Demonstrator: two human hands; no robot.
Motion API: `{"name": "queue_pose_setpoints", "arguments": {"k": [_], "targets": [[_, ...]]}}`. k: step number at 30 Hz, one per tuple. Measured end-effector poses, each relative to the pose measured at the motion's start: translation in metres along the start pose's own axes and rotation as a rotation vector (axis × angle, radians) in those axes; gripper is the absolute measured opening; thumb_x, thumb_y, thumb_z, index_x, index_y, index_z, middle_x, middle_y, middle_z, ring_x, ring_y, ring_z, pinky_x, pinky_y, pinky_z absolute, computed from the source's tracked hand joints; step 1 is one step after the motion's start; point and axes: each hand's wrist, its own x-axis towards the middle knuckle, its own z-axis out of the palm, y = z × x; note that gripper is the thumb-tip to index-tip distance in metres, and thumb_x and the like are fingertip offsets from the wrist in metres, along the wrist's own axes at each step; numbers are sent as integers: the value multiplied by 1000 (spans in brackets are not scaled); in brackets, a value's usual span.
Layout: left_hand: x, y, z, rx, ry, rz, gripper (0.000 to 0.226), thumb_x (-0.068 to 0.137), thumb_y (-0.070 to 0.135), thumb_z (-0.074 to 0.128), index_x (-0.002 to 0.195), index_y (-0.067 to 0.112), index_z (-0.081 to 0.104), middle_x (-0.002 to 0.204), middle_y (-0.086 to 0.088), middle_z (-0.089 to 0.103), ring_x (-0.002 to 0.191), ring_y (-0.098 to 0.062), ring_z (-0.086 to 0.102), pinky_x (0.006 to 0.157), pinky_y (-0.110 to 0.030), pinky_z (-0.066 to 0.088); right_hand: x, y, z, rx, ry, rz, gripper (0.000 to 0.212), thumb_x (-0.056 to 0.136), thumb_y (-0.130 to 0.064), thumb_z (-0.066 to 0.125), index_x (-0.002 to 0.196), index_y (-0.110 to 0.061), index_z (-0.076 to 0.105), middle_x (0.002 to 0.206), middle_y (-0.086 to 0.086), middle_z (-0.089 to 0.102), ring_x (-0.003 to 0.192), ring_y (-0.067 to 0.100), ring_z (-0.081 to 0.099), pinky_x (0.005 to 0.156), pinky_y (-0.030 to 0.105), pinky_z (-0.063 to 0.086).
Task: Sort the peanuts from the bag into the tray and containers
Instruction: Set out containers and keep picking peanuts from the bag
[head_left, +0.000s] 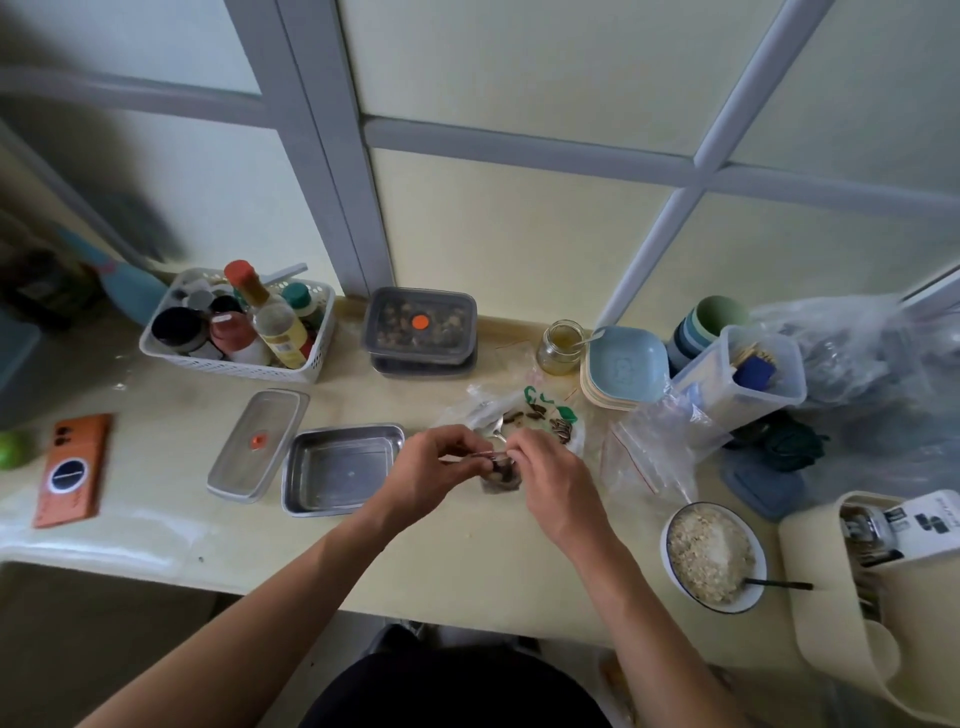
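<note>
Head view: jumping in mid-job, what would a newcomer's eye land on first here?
The left hand and right hand meet mid-counter, both pinching a small clear bag with dark pieces inside. Just left of them sits an open steel tray, with its lid beside it. The orange phone at the far left edge also pops out.

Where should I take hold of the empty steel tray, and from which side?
Probably the near rim of the steel tray, coming from the front: the lip is raised and free there, while the lid crowds its left and the left hand its right.
</note>
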Motion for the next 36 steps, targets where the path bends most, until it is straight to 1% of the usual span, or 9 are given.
{"name": "queue_pose_setpoints", "arguments": {"k": [6,9,12,16,20,26,31,34,36], "targets": [[7,13,1,-176,20,-75,7,82,-1,80,85,4,75,93,-11,78,94,-29,74,97,-44,56,1,-1,-4,362,110,165,7,98,-9,67,103,-12,64,92,-9,69,84,6,68,74,15,51],[9,19,0,-227,6,-101,7,83,-3,78,86,1,74,92,-18,77,89,-28,73,94,-42,56,1,1,-4,481,107,247,9,95,-12,71,103,-16,69,96,-11,72,90,10,70,80,20,55],[11,21,-2,-221,-41,-78,8,86,3,77,92,4,73,92,-20,75,89,-32,72,92,-44,56,3,5,-5,508,83,315,4,94,-15,72,95,-19,71,91,-10,73,87,12,69,76,22,54],[7,24,6,-339,-52,-112,28,94,11,71,120,10,61,100,-9,72,92,-23,71,82,-33,57,5,4,-3,668,127,486,6,97,-19,69,91,-18,70,86,-4,73,82,13,69,73,29,57],[6,15,26,-459,-96,-263,23,102,20,61,122,12,66,107,-18,71,93,-29,71,80,-42,59,2,2,7,982,168,736,8,98,-14,69,97,-6,70,86,6,72,75,14,68,70,22,55],[23,-19,41,-313,-52,-508,22,96,22,65,111,6,68,90,-15,69,77,-26,67,72,-37,59,-23,15,33,826,133,1099,9,100,-10,59,104,-9,66,94,7,70,63,8,67,64,22,53],[45,-34,48,-282,29,-621,14,97,20,64,92,9,70,86,-17,63,69,-22,62,71,-32,54,-55,23,44,877,-69,1172,11,99,-10,59,104,-3,66,88,8,68,63,14,66,57,22,48],[58,-41,52,-444,115,-610,14,95,22,69,97,8,72,88,-17,68,79,-26,66,82,-42,57,-69,31,45,872,-100,1216,10,98,-10,59,100,-4,67,85,8,69,62,16,66,55,22,47],[63,-51,54,-380,98,-651,17,93,24,72,96,7,72,86,-15,69,75,-26,66,78,-39,58,-74,38,44,863,-91,1228,9,98,-9,59,98,-5,66,83,7,69,60,15,65,54,22,46]]}}
